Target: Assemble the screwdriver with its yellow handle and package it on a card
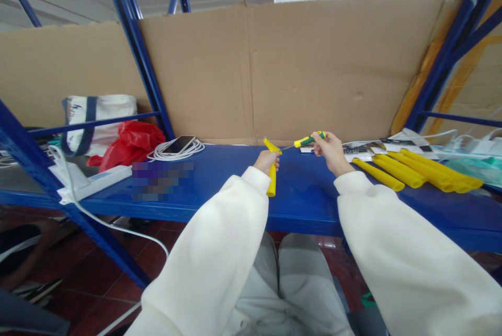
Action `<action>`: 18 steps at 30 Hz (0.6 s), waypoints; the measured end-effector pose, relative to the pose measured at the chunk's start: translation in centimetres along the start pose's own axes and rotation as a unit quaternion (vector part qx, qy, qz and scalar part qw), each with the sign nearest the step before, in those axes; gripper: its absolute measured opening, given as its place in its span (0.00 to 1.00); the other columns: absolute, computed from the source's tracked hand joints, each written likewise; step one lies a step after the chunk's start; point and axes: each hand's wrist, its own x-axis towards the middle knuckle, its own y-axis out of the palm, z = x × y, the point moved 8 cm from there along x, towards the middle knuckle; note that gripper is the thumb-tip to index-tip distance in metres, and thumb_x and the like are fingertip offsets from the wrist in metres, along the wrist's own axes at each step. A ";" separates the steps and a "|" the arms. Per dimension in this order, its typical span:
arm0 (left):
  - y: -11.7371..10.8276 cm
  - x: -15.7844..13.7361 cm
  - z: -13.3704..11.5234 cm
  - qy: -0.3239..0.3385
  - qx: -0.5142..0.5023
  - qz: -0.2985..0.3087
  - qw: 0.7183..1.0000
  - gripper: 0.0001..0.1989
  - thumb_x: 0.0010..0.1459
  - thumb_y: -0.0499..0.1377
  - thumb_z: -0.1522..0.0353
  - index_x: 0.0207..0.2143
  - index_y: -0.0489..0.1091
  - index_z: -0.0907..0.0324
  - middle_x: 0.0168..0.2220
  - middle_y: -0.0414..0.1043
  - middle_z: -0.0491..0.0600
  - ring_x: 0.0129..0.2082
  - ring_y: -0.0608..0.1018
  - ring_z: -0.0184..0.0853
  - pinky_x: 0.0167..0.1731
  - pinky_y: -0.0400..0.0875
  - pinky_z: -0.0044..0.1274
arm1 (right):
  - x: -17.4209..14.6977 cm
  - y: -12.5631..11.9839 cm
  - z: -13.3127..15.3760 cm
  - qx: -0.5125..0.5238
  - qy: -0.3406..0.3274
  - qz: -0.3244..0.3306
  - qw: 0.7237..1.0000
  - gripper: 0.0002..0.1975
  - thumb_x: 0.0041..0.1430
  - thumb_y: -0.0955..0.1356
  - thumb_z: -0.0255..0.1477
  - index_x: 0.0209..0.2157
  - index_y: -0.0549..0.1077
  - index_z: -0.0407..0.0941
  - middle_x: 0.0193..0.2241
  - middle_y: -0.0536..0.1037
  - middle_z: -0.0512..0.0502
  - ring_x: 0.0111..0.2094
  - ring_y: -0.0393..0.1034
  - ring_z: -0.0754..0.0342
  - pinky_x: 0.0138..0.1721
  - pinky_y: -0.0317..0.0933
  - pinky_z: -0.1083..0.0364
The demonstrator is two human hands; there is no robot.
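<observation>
My left hand (268, 161) is wrapped round a yellow plastic handle-like piece (272, 185), held over the blue shelf; its top end slants up to the left. In my right hand (329, 152) is a screwdriver (309, 140) with a green and yellow grip, lying nearly level. The screwdriver's shaft points left and its tip meets or nearly meets the yellow piece beside my left fingers; contact I cannot tell. Several yellow tapered tubes (425, 171) lie side by side to the right of my right hand.
A phone (179, 144) rests on a coiled white cable (196, 146) at the left. Beyond are a red plastic bag (135, 140), a white and navy bag (113, 105) and a power strip (104, 179). A cardboard sheet (314, 64) backs the blue shelf (235, 205); blue posts stand either side.
</observation>
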 end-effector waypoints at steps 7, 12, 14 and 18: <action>0.0 -0.5 -0.4 0.006 -0.008 0.003 1.000 0.10 0.62 0.54 0.79 0.29 0.62 0.59 0.16 0.56 0.38 0.13 0.59 0.23 0.17 0.54 0.19 | 0.2 -0.5 0.1 0.005 -0.012 -0.032 0.999 0.26 0.40 0.79 0.47 0.28 0.66 0.47 0.17 0.70 0.58 0.13 0.58 0.63 0.13 0.54 0.61; 0.1 -0.6 -0.4 0.008 -0.011 0.012 1.000 0.09 0.62 0.52 0.79 0.31 0.63 0.60 0.16 0.57 0.37 0.12 0.59 0.23 0.16 0.54 0.18 | -0.1 -0.1 -0.7 -0.041 0.036 -0.005 0.999 0.23 0.46 0.78 0.45 0.29 0.67 0.46 0.15 0.67 0.58 0.14 0.59 0.62 0.13 0.54 0.62; 0.2 -0.6 -0.4 0.011 -0.007 0.014 1.000 0.09 0.63 0.52 0.79 0.30 0.62 0.60 0.16 0.57 0.37 0.12 0.59 0.23 0.16 0.54 0.18 | -0.5 0.3 -1.2 -0.083 0.079 0.019 0.993 0.20 0.51 0.77 0.42 0.29 0.67 0.46 0.15 0.67 0.58 0.14 0.60 0.62 0.14 0.55 0.63; 0.2 -0.6 -0.5 0.011 -0.001 0.011 1.000 0.09 0.62 0.52 0.79 0.30 0.63 0.60 0.16 0.57 0.37 0.12 0.60 0.23 0.16 0.55 0.18 | -1.7 1.5 -2.7 -0.215 0.155 0.118 0.957 0.14 0.57 0.75 0.35 0.32 0.69 0.44 0.17 0.72 0.54 0.16 0.64 0.62 0.16 0.57 0.63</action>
